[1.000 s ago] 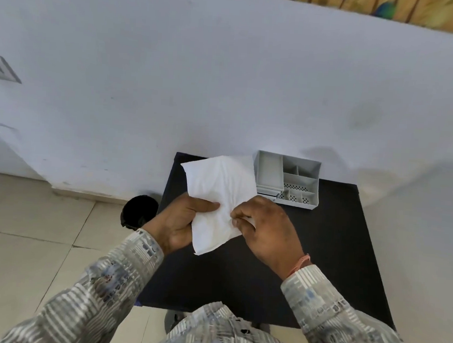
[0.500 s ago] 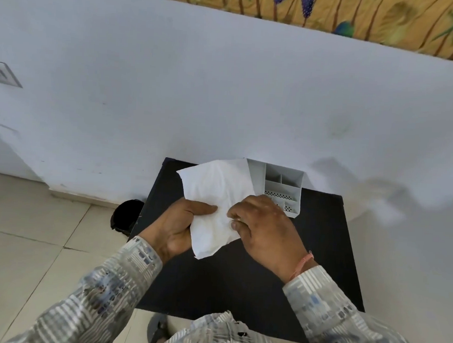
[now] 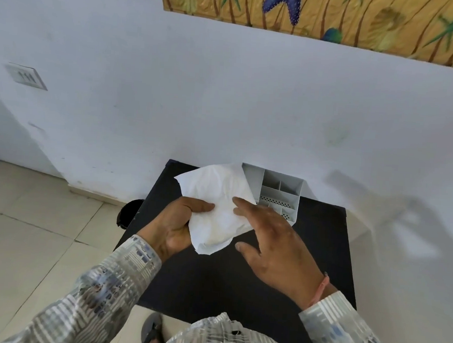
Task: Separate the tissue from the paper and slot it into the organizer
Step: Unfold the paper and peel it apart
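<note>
- Tissue (image 3: 217, 205), a crumpled white sheet, is held up above the middle of the black tabletop (image 3: 319, 247), not resting on it.
- Nearest the viewer, two patterned sleeves reach forward over the tabletop's near edge.
- Left hand (image 3: 174, 225): its grip is closed on the sheet's left side, thumb on top and fingers curled beneath.
- Right hand (image 3: 276, 244): its grip is spread wide and holds nothing; the forefinger tip only touches the sheet's right part, and the thumb hangs apart below it.
- The sheet's long axis runs from its low near corner up and away toward the far edge.
- Whether a separate paper layer lies under the tissue cannot be told.
- Organizer (image 3: 280, 194), a grey box with open compartments, stands at the far edge against the wall, right of centre; the sheet's far corner overlaps its left wall in this view.
- Judgement: the organizer lies beyond and to the right of the holding grip, so the free right hand is nearer to it.
</note>
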The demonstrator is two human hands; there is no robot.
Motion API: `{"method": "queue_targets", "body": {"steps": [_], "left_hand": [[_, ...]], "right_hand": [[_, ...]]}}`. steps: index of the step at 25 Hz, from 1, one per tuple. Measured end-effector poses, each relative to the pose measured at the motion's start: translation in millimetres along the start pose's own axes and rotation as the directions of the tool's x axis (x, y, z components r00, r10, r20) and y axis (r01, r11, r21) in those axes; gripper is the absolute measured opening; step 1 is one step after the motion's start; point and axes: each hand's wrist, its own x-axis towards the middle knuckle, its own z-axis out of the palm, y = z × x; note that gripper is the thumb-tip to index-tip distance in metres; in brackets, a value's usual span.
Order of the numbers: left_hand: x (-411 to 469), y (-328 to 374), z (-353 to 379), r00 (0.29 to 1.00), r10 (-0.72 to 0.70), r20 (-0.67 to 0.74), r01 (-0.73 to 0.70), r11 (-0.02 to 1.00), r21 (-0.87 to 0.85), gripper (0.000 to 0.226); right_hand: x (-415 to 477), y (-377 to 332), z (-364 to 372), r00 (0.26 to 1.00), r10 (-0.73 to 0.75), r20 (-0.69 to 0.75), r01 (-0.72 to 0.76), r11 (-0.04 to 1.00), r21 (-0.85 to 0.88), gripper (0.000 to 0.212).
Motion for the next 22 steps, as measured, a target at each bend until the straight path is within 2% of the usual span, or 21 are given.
{"method": "queue_targets", "body": {"steps": [1,2,3,4,5,6,7,8,9,10,11,12,13,14,15,16,17,18,19,20,22], "left_hand": [[-2.6,-3.4,5.4,1.0,0.0,0.003,0.0,1.0,-0.007,0.045],[-4.6,-6.4,8.5,1.0,0.016,0.015,-0.015,1.0,-0.022,0.045],[-5.7,-9.6,8.3,0.998,0.043,0.037,-0.04,0.997,-0.061,0.049],[-6.0,-13.3,5.3,0.994,0.078,0.074,-0.07,0.992,-0.108,0.06],[-6.8,-17.3,1.6,0.989,0.109,0.105,-0.093,0.984,-0.151,0.074],[-8.3,-22.6,-1.4,0.98,0.128,0.154,-0.096,0.975,-0.199,0.084],[-10.7,-29.0,-4.0,0.969,0.133,0.209,-0.084,0.97,-0.227,0.086],[-13.7,-34.9,-5.6,0.962,0.13,0.241,-0.078,0.974,-0.213,0.079],[-14.6,-40.0,-8.7,0.965,0.125,0.229,-0.09,0.983,-0.159,0.067],[-14.6,-43.5,-11.7,0.975,0.14,0.171,-0.127,0.989,-0.082,0.056],[-15.6,-44.1,-14.0,0.981,0.174,0.089,-0.175,0.985,0.001,0.047],[-16.7,-42.4,-16.8,0.974,0.226,-0.004,-0.225,0.97,0.089,0.041],[-20.0,-38.2,-18.6,0.954,0.286,-0.084,-0.268,0.946,0.182,0.037],[-23.6,-32.8,-20.3,0.93,0.341,-0.137,-0.298,0.918,0.261,0.034],[-27.1,-27.3,-22.8,0.912,0.377,-0.163,-0.31,0.892,0.328,0.034],[-30.5,-21.1,-25.7,0.902,0.397,-0.172,-0.309,0.87,0.384,0.035],[-33.6,-14.2,-28.6,0.898,0.404,-0.174,-0.299,0.851,0.432,0.036],[-36.8,-6.3,-31.4,0.903,0.399,-0.159,-0.288,0.838,0.464,0.037],[-40.3,2.2,-33.4,0.914,0.384,-0.133,-0.277,0.828,0.488,0.036],[-43.0,10.5,-35.2,0.927,0.363,-0.097,-0.266,0.816,0.514,0.034],[-47.0,25.2,-36.7,0.947,0.32,-0.027,-0.246,0.777,0.579,0.03]], "right_hand": [[2.1,3.2,1.1,0.998,-0.056,-0.034,0.054,0.996,-0.068,0.06],[3.9,5.2,0.9,0.992,-0.099,-0.08,0.092,0.992,-0.084,0.047],[5.2,6.3,-2.2,0.984,-0.102,-0.148,0.102,0.995,-0.011,0.034],[5.8,7.1,-6.3,0.974,-0.038,-0.222,0.073,0.986,0.151,0.023],[6.2,6.8,-10.7,0.965,0.1,-0.244,0.007,0.916,0.4,0.017],[6.7,6.8,-14.2,0.957,0.246,-0.156,-0.069,0.712,0.699,0.014],[7.7,7.0,-16.7,0.943,0.333,0.002,-0.148,0.414,0.898,0.016],[7.9,10.9,-15.7,0.93,0.352,0.105,-0.197,0.235,0.952,0.018],[8.0,15.2,-12.6,0.915,0.385,0.12,-0.23,0.253,0.94,0.018],[7.3,22.6,-6.7,0.905,0.423,0.047,-0.249,0.437,0.864,0.017],[5.0,27.9,-1.7,0.902,0.422,-0.09,-0.246,0.674,0.697,0.016],[2.7,32.1,2.1,0.901,0.364,-0.234,-0.203,0.834,0.513,0.014],[1.3,35.1,6.1,0.896,0.297,-0.329,-0.139,0.893,0.428,0.015],[-2.0,36.8,10.3,0.899,0.274,-0.342,-0.095,0.884,0.458,0.018],[-5.1,36.5,13.9,0.911,0.318,-0.264,-0.103,0.794,0.6,0.019],[-3.2,32.0,13.4,0.919,0.385,-0.083,-0.149,0.536,0.831,0.021],[1.5,26.6,11.6,0.913,0.38,0.152,-0.218,0.138,0.966,0.026],[4.8,22.6,12.7,0.887,0.287,0.362,-0.303,-0.232,0.924,0.032],[6.5,23.2,18.4,0.855,0.225,0.467,-0.351,-0.411,0.841,0.034],[8.1,24.4,24.9,0.831,0.209,0.515,-0.388,-0.447,0.806,0.032],[10.9,22.4,43.1,0.817,0.305,0.49,-0.471,-0.139,0.871,0.033]]}}
